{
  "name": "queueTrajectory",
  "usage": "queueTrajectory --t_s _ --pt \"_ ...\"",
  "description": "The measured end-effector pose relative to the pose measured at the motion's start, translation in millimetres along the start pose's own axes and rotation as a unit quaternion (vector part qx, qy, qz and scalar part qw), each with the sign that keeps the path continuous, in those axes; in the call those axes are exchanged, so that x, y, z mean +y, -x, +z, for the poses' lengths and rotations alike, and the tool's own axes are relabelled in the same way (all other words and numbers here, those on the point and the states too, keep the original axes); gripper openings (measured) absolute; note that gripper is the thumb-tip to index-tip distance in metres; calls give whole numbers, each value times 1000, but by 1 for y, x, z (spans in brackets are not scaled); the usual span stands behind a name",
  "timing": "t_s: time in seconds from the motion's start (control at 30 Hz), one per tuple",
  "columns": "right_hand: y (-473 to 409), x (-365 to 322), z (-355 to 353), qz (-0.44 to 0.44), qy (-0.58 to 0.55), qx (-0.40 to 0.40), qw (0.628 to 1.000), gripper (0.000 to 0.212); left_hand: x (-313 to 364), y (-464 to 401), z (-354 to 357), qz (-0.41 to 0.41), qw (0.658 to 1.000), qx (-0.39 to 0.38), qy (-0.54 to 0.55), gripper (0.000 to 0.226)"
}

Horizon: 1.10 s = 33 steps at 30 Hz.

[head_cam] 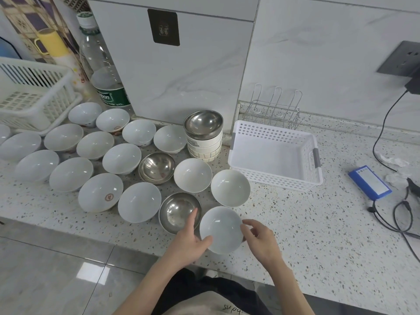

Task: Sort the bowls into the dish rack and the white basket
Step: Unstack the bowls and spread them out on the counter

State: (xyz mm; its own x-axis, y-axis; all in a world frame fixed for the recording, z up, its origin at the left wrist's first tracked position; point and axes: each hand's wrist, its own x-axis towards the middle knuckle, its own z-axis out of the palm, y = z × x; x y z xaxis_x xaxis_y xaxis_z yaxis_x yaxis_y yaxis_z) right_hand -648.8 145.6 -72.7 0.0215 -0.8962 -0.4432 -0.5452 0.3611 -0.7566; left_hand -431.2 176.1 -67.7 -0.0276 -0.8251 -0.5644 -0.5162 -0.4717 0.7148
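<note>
Two hands meet on one item: your left hand [188, 239] cups the left rim of the nearest white bowl [221, 229], thumb over the near edge, and your right hand [259, 237] closes loosely on its right rim, fingers curled; whether the bowl is lifted or resting on the speckled counter [318, 235] cannot be told. The bowl sits at the near edge, right of the steel bowl [179, 212]. Handling, by judgement: glazed ceramic, rigid, smooth and likely slippery, breakable if knocked; take it by opposite rims or under the foot, not by one lip. Beyond: the white basket [276, 153], empty, lies far and right of the bowl. Behind it, against the wall, stands the wire dish rack [272, 112], also empty. To the left: many white bowls spread in rows, a second steel bowl [156, 167] among them, and a short stack [204, 135] topped by steel. Sorting appears barely begun.
</note>
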Motion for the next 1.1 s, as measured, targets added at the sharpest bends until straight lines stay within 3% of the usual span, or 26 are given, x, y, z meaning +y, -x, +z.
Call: queueTrajectory --t_s 0.27,0.5,0.73,0.9,1.1 --pt "-7 -40 -6 -3 -68 152 986 10 17 -10 -49 10 999 -39 30 71" --pt "-37 -97 3 -33 -90 163 982 17 56 -54 -123 50 994 35 89 49" --pt "-63 -147 11 -33 -66 163 984 12 118 -133 -181 65 988 134 32 64" --pt "-65 -158 19 -31 -79 169 982 13 136 -174 -192 54 992 110 -2 71" --pt "-65 -154 29 -14 -86 185 979 12 129 -191 -190 74 994 78 18 57"
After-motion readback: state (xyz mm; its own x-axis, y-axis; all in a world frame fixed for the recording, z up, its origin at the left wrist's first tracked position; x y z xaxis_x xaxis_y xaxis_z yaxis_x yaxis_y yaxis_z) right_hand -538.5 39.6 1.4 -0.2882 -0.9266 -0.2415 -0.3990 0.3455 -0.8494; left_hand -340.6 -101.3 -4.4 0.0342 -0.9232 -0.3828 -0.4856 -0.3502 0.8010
